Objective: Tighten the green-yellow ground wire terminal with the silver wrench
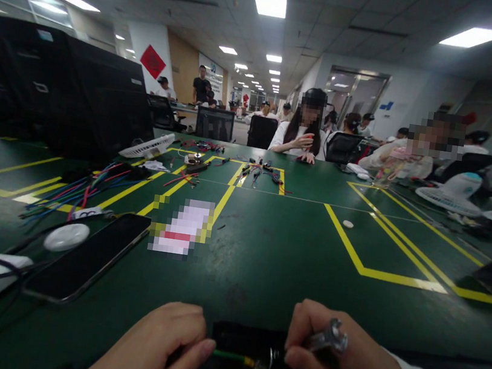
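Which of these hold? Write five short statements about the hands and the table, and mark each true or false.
1. The left hand pinches a green wire. True.
2. The right hand holds a metal tool. True.
3. The phone stands upright against the monitor. False: it lies flat on the table, screen dark.
4. The table's marking tape is red. False: it is yellow.
5. A bundle of coloured wires lies left of the phone's far end. True.
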### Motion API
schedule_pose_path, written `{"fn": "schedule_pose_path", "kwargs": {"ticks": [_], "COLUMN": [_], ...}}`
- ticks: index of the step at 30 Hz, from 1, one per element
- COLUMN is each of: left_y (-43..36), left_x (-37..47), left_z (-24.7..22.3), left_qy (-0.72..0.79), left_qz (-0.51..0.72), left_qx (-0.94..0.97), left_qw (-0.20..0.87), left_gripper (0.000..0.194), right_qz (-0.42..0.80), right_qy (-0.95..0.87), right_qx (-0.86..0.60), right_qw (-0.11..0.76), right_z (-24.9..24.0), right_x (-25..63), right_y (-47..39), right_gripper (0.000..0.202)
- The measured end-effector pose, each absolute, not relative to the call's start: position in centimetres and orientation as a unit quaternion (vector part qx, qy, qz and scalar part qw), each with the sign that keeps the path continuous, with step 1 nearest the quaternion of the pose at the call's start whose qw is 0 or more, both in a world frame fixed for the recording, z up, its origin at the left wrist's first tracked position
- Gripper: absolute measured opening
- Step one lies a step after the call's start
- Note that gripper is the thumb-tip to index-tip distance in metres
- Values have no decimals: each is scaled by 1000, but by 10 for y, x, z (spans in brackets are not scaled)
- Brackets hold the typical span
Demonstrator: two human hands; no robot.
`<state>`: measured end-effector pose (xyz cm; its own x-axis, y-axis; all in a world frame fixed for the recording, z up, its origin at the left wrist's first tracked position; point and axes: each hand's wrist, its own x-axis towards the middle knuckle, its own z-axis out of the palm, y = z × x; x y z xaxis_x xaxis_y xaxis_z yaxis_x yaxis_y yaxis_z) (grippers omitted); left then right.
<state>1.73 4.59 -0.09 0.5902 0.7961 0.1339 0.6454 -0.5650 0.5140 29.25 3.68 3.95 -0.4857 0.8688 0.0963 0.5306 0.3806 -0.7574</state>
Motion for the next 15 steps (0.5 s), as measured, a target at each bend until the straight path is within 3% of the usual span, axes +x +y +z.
{"fn": "schedule_pose_path", "kwargs": {"ticks": [7, 15], "left_y": [47, 47], "left_x": [17, 17], "left_z": [-4, -4], "left_qy": [403, 410], "left_qz": [205, 195], "left_qx": [867, 868], "left_qw": [206, 202], "left_gripper": [28, 28], "right_qz": [285, 278], "right_qy": [-863, -866], "right_qx": [-305, -334], "right_qw": [286, 248], "right_z": [23, 29], "right_x": [293, 290], "right_y": [41, 39], "right_gripper": [6, 13]}}
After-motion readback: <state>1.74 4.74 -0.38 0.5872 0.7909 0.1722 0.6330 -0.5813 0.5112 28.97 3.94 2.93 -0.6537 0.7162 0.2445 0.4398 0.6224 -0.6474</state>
